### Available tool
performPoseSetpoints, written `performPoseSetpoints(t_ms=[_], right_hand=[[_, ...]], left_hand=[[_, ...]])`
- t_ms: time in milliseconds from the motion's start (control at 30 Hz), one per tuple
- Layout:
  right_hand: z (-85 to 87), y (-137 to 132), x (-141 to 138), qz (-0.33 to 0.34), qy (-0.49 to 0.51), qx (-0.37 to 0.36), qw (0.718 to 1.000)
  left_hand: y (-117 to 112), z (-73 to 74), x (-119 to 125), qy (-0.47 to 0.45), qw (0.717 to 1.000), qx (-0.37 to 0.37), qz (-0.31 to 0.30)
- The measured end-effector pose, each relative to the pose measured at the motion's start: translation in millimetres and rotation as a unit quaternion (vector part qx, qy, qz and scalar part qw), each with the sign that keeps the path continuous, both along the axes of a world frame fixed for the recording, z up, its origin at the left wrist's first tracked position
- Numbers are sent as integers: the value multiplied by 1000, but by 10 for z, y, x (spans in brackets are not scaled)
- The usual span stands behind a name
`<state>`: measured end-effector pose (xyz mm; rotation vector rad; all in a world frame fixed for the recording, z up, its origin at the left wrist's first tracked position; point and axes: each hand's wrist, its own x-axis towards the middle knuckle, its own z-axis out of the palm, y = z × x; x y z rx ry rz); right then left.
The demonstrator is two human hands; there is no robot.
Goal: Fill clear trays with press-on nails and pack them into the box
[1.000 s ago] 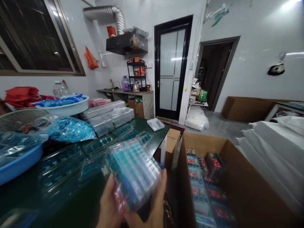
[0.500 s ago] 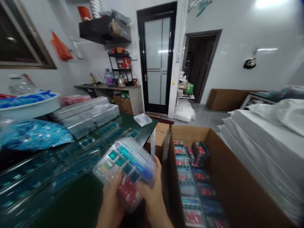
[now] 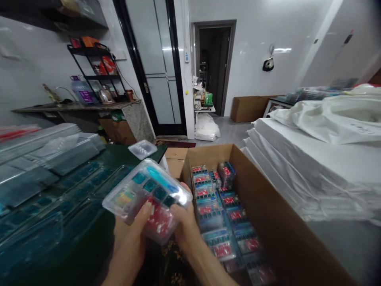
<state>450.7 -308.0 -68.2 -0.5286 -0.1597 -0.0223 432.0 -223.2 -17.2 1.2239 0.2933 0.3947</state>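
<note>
Both of my hands hold a clear plastic blister pack (image 3: 159, 194), tilted above the gap between the green table and the carton. Inside it are teal squares, a long blue piece, a red part and a small yellow-green part. My left hand (image 3: 130, 234) grips the near left side, thumb on top. On the right edge, my right hand (image 3: 186, 224) is closed with its thumb over the corner; its other fingers are mostly hidden. Whether more packs lie beneath is unclear. An open cardboard carton (image 3: 285, 214) to the right contains rows of similar packs (image 3: 222, 249).
Clear trays with teal pieces (image 3: 64, 206) cover much of the green table (image 3: 114, 153) at left. A small clear tray (image 3: 143, 149) lies at its far corner. White sheeting (image 3: 309, 159) is piled right of the carton. A glazed door (image 3: 162, 71) stands behind.
My view has turned right and come nearer the carton. The held pack has moved slightly left in the picture and its top faces me more flatly. Both hands keep their hold.
</note>
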Motion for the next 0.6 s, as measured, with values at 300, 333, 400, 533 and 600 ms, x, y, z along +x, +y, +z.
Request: performPoseSetpoints(t_ms=[300,333,400,533,600], right_hand=[[-380,-470,381,31,55,85,994],[-416,-482,395,32,55,92,994],[-480,-490,407,28,56,94,994],[-610,-524,457,23,103,95,990],[-697,-603,544,2,142,88,986]], left_hand=[[-217,-258,428,3,991,-25,-129],[-238,-282,449,11,991,-23,-132],[-294,-327,473,25,990,-19,-140],[-364,-391,493,74,992,18,-101],[-292,-383,498,110,990,53,-71]])
